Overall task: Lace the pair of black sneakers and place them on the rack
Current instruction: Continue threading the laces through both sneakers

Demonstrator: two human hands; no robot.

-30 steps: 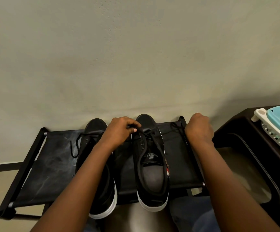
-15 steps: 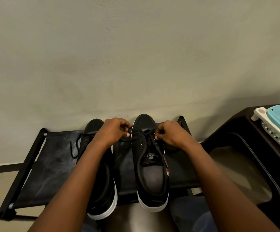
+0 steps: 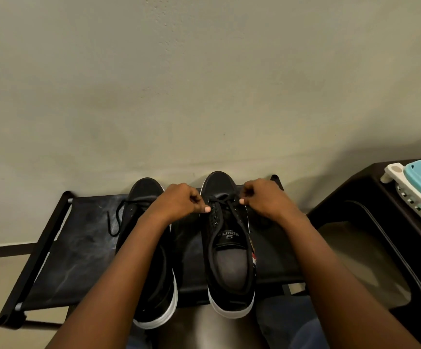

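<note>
Hands are now working close together over the toe end of the right-hand sneaker (image 3: pixel 229 238), where a second ago they were spread wide: the right hand (image 3: pixel 267 200) had been out at the far rail of the rack (image 3: pixel 61 248), fist closed, drawing a lace end taut. It has been coming inward since, and is now sitting just beside the upper eyelets, fingers curled and pinching the lace (image 3: pixel 225 201) at its right side. Left hand (image 3: pixel 179 201) is holding much the same station as before, thumb and forefinger nipping the lace at the left eyelet row, thumbnail showing pale against the black.

Reading of this: one pull-through is finished and the slack is being taken up for the next crossing. Lacing on this shoe is looking early; only the first eyelets near the toe appear threaded, the lower rows bare, though black on black makes that hard to confirm.

Left-hand sneaker (image 3: pixel 151 248) is lying beside it, partly under the left forearm, its own lace trailing loose in a loop across the rack fabric, so it too is probably waiting for work.

Both shoes are already resting on the rack top, toes toward the wall, heels overhanging the near edge. Dark cabinet (image 3: pixel 370 222) with a pale blue basket (image 3: pixel 415 177) is standing to the right, untouched.
</note>
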